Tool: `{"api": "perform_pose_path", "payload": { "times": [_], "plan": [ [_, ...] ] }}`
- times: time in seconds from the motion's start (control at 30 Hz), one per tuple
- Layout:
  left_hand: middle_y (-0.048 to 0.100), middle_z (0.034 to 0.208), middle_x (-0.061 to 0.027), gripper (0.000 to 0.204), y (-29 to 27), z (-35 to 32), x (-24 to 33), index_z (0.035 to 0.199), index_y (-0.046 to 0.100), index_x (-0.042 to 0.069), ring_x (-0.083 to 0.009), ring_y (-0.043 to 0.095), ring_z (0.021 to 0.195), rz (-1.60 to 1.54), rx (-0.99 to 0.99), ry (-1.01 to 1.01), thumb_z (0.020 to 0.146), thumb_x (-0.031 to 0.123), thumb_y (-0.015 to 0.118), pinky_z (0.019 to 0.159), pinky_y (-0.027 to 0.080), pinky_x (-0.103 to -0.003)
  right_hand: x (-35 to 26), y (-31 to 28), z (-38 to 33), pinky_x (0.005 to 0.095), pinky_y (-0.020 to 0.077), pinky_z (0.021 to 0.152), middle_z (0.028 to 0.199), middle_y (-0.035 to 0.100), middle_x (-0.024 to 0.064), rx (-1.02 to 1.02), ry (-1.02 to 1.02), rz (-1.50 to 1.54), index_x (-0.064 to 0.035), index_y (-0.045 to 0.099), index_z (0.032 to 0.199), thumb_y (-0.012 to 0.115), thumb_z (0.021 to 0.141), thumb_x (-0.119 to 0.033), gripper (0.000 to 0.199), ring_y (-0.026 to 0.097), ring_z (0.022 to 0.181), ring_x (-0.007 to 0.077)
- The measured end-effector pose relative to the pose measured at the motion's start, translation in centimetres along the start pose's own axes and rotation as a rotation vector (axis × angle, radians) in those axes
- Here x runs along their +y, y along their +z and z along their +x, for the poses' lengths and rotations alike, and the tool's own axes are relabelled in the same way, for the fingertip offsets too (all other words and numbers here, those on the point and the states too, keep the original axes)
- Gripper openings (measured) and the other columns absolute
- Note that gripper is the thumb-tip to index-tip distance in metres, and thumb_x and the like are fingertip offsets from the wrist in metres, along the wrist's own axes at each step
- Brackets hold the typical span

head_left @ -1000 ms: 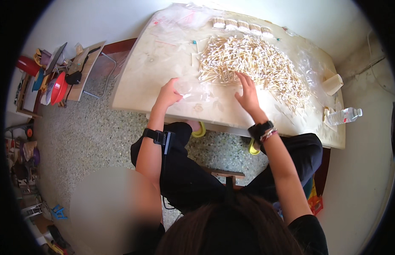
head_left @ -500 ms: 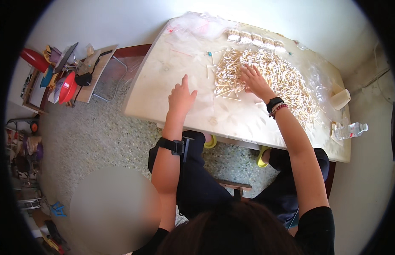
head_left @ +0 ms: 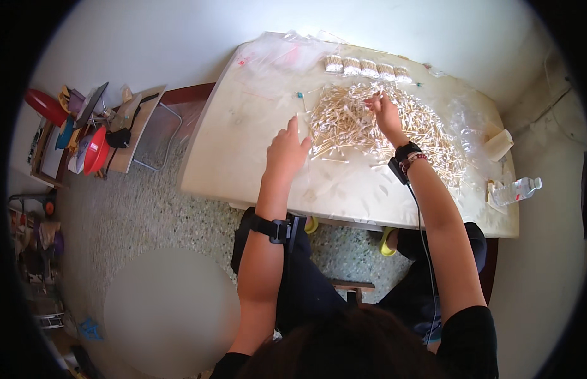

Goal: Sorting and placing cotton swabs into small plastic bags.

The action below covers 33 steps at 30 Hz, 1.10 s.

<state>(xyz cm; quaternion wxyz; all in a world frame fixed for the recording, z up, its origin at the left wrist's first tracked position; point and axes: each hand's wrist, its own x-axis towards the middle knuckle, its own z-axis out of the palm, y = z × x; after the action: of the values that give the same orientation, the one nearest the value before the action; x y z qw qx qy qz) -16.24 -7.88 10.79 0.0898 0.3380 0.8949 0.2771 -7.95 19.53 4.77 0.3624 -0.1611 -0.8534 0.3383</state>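
A wide heap of loose cotton swabs (head_left: 426,136) covers the right half of the pale table. My right hand (head_left: 387,117), with a dark wristband and a bracelet, is over the heap's upper middle. Its fingers are drawn together in a pinch on cotton swabs; the exact number is hidden. My left hand (head_left: 287,150) hovers at the heap's left edge, index finger and thumb stretched apart, with nothing visible in it. Behind the heap lies a row of bundled cotton swabs (head_left: 368,67) in clear plastic.
Clear plastic bags (head_left: 287,52) lie at the table's far left. At the right are crumpled clear film (head_left: 467,123), a cream cup-shaped thing (head_left: 497,146) and a water bottle (head_left: 517,191) on its side. A side table (head_left: 138,123) with bowls stands at left.
My left hand has moved right, to the heap's edge. My right hand has shifted slightly right and away from me, and its spread fingers have closed into a pinch. The view has shifted a little.
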Motion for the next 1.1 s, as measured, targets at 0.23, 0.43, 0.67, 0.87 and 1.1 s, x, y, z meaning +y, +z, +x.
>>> {"api": "perform_pose_path", "payload": {
  "times": [0.23, 0.43, 0.67, 0.87, 1.1],
  "plan": [
    [0.057, 0.111, -0.0237, 0.052, 1.6, 0.6, 4.0, 0.127, 0.043, 0.003, -0.0358, 0.055, 0.105, -0.023, -0.181, 0.085, 0.085, 0.031, 0.057, 0.086, 0.044, -0.042, 0.5, -3.1, 1.1, 0.0306, 0.051, 0.058, 0.09, 0.065, 0.016, 0.06, 0.474, 0.764, 0.0023, 0.041, 0.102, 0.033, 0.098, -0.021, 0.025, 0.066, 0.074, 0.0221],
    [0.057, 0.114, -0.0207, 0.05, 3.5, 0.3, 6.6, 0.126, 0.045, 0.004, -0.035, 0.054, 0.105, 0.101, -0.308, 0.177, 0.086, 0.031, 0.055, 0.087, 0.045, -0.041, 0.3, -9.2, -1.9, 0.0234, 0.0346, 0.044, 0.065, 0.046, 0.0029, 0.128, 0.653, 0.825, -0.0036, 0.044, 0.103, 0.035, 0.096, -0.022, 0.022, 0.037, 0.049, 0.0099],
    [0.058, 0.111, -0.0193, 0.046, 8.5, -0.9, 8.0, 0.119, 0.051, 0.004, -0.0331, 0.055, 0.105, 0.045, -0.398, 0.277, 0.083, 0.032, 0.06, 0.086, 0.046, -0.04, -2.6, -12.7, -10.1, 0.0205, 0.0202, 0.04, 0.061, 0.026, -0.0034, -0.254, 0.754, 0.985, -0.0129, 0.037, 0.082, 0.029, 0.097, -0.023, 0.019, 0.022, 0.047, 0.0063],
    [0.064, 0.093, -0.013, 0.015, 11.7, -3.2, 5.7, 0.09, 0.064, 0.004, -0.031, 0.063, 0.089, 0.626, -0.51, 0.118, 0.079, 0.013, 0.06, 0.075, 0.052, -0.04, -4.0, -12.8, -11.1, 0.0205, 0.0188, 0.041, 0.063, 0.026, -0.0036, -0.321, 0.676, 0.942, -0.0126, 0.035, 0.083, 0.026, 0.097, -0.023, 0.02, 0.021, 0.047, 0.0056],
    [0.059, 0.078, -0.016, 0.013, 11.2, -1.6, -0.2, 0.077, 0.057, 0.005, -0.0347, 0.058, 0.076, 0.318, -0.51, 0.462, 0.068, 0.008, 0.065, 0.063, 0.045, -0.043, -3.2, -14.0, -11.2, 0.0218, 0.0191, 0.041, 0.063, 0.027, -0.0029, -0.248, 0.682, 0.933, -0.0121, 0.034, 0.082, 0.025, 0.095, -0.02, 0.018, 0.022, 0.048, 0.0061]
  ]
}}
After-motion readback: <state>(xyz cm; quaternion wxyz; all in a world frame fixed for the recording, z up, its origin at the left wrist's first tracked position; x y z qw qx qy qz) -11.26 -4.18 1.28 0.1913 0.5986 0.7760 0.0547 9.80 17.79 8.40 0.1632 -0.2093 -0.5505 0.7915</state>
